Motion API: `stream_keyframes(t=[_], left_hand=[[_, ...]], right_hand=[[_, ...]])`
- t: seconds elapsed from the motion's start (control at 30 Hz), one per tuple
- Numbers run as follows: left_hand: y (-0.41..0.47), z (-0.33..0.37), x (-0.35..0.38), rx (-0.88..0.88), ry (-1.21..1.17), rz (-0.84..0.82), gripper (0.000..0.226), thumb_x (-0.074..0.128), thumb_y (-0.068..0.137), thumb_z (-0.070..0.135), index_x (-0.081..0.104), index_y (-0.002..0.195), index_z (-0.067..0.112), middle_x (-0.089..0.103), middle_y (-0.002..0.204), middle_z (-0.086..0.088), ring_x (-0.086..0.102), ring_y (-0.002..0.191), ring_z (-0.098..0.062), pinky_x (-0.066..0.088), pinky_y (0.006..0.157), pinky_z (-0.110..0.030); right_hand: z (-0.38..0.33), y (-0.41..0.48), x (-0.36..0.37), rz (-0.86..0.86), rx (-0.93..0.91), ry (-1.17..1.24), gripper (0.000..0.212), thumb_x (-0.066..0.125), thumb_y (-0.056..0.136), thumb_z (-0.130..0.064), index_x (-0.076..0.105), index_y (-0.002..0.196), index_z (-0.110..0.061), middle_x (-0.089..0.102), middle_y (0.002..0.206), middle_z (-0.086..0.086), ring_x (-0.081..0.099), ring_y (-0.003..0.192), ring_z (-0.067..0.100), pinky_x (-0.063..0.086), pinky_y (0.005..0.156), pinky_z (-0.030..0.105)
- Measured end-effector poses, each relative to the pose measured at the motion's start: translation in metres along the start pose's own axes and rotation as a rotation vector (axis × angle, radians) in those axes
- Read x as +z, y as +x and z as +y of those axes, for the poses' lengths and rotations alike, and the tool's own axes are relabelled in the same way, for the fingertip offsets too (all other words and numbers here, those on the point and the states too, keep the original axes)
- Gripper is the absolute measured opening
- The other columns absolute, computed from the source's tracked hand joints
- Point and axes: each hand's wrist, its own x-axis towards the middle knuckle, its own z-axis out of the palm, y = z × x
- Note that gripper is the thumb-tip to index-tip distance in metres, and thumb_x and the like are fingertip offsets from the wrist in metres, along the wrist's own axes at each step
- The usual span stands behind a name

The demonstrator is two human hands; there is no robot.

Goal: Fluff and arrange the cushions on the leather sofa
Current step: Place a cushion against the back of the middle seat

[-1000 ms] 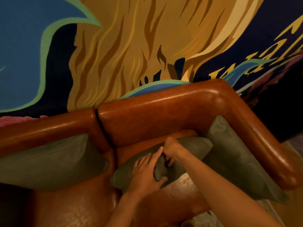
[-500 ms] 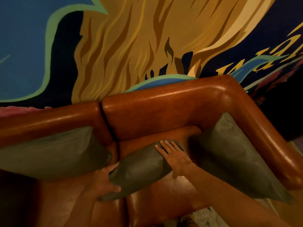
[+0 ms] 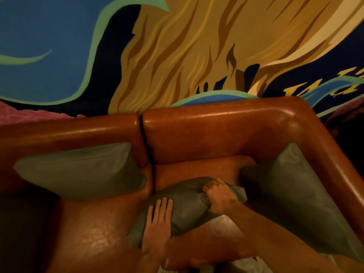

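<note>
A brown leather sofa (image 3: 216,138) fills the lower half of the view. A small olive-green cushion (image 3: 185,203) lies on the seat in the middle. My left hand (image 3: 157,227) presses flat on its near left end, fingers spread. My right hand (image 3: 220,196) is closed around its far right end, bunching the fabric. A large green cushion (image 3: 82,170) leans against the backrest at the left. Another large green cushion (image 3: 291,194) leans against the right armrest.
A painted mural wall (image 3: 177,56) rises directly behind the sofa's backrest. A seam (image 3: 145,146) splits the backrest into two sections. The sofa's right armrest (image 3: 334,158) curves round at the corner. Pale floor (image 3: 248,265) shows at the bottom edge.
My right hand went from lying flat on the small cushion to gripping its right end. My left hand shifted from the cushion's left edge onto its top. The cushion now bulges in the middle.
</note>
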Motion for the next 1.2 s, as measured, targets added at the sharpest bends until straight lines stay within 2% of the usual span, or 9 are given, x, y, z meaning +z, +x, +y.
stream_keyframes(t=[0.1,0.23,0.4,0.53,0.77,0.9,0.97,1.07,1.2], left_hand=[[0.001,0.0,0.008,0.002,0.082,0.028,0.09,0.068,0.07,0.041,0.044,0.152,0.012,0.059,0.143,-0.018,0.06,0.127,-0.036,0.038,0.109,-0.057],[0.027,0.006,-0.018,-0.02,0.027,0.023,0.086,0.097,0.027,0.034,0.075,0.109,0.019,0.074,0.094,-0.003,0.072,0.083,-0.026,0.057,0.072,-0.043],[0.084,0.026,-0.076,-0.039,0.022,0.162,0.047,0.092,0.032,0.02,0.066,0.07,0.027,0.068,0.066,0.004,0.069,0.064,-0.02,0.055,0.06,-0.032],[0.134,0.046,-0.132,-0.15,-0.017,0.065,0.028,0.081,0.076,0.022,0.074,0.102,0.026,0.076,0.102,-0.006,0.073,0.1,-0.028,0.057,0.087,-0.038],[0.239,0.048,-0.179,-0.285,-0.035,-0.146,0.073,0.095,0.066,0.023,0.063,0.131,0.032,0.063,0.136,-0.005,0.062,0.125,-0.029,0.051,0.1,-0.036],[0.269,0.04,-0.165,-0.275,0.068,0.047,0.057,0.079,0.083,0.026,0.057,0.136,0.031,0.064,0.135,-0.002,0.052,0.13,-0.025,0.035,0.112,-0.042],[0.269,0.045,-0.154,-0.267,0.116,0.22,0.075,0.072,0.088,0.032,0.038,0.154,0.024,0.044,0.158,-0.012,0.033,0.147,-0.032,0.02,0.124,-0.049],[0.25,0.065,-0.134,-0.381,0.053,0.345,0.124,0.077,0.072,0.046,0.001,0.165,0.017,-0.006,0.17,-0.025,-0.007,0.158,-0.042,-0.006,0.123,-0.06],[0.235,0.077,-0.098,-0.467,-0.058,0.175,0.15,0.083,0.057,0.063,-0.017,0.162,0.024,-0.03,0.165,-0.022,-0.026,0.153,-0.044,0.021,0.115,-0.077]], right_hand=[[-0.003,-0.003,-0.006,-0.014,-0.003,-0.014,0.046,0.066,0.088,-0.03,0.066,0.133,-0.018,0.067,0.136,0.008,0.059,0.13,0.029,0.027,0.123,0.045],[0.005,0.0,-0.035,-0.043,0.044,-0.041,0.034,0.071,0.094,-0.033,0.073,0.124,-0.018,0.072,0.126,0.008,0.065,0.123,0.029,0.038,0.115,0.042],[0.05,0.014,-0.078,-0.098,0.083,-0.076,0.051,0.081,0.081,-0.059,0.075,0.105,-0.015,0.076,0.108,0.005,0.067,0.109,0.026,0.034,0.116,0.042],[0.096,0.036,-0.107,-0.098,0.102,-0.009,0.059,0.085,0.074,-0.065,0.07,0.104,-0.017,0.074,0.112,0.003,0.065,0.114,0.025,0.037,0.114,0.043],[0.161,0.099,-0.144,-0.077,0.19,0.108,0.079,0.09,0.068,-0.063,0.07,0.132,-0.021,0.072,0.13,0.004,0.062,0.127,0.026,0.036,0.115,0.043],[0.176,0.116,-0.133,0.067,0.204,0.148,0.106,0.084,0.075,-0.062,0.039,0.163,-0.022,0.049,0.161,0.008,0.043,0.149,0.031,0.028,0.124,0.046],[0.176,0.114,-0.12,0.062,0.16,0.12,0.141,0.085,0.066,-0.07,0.007,0.172,-0.017,0.016,0.176,0.011,0.017,0.162,0.033,0.014,0.131,0.049],[0.174,0.113,-0.097,0.045,0.135,0.043,0.159,0.09,0.065,-0.064,-0.021,0.168,-0.017,-0.017,0.176,0.015,-0.012,0.163,0.034,-0.001,0.132,0.055],[0.173,0.119,-0.076,0.085,0.211,-0.05,0.157,0.094,0.072,-0.047,-0.028,0.165,-0.014,-0.024,0.174,0.017,-0.015,0.163,0.037,0.002,0.13,0.062]])
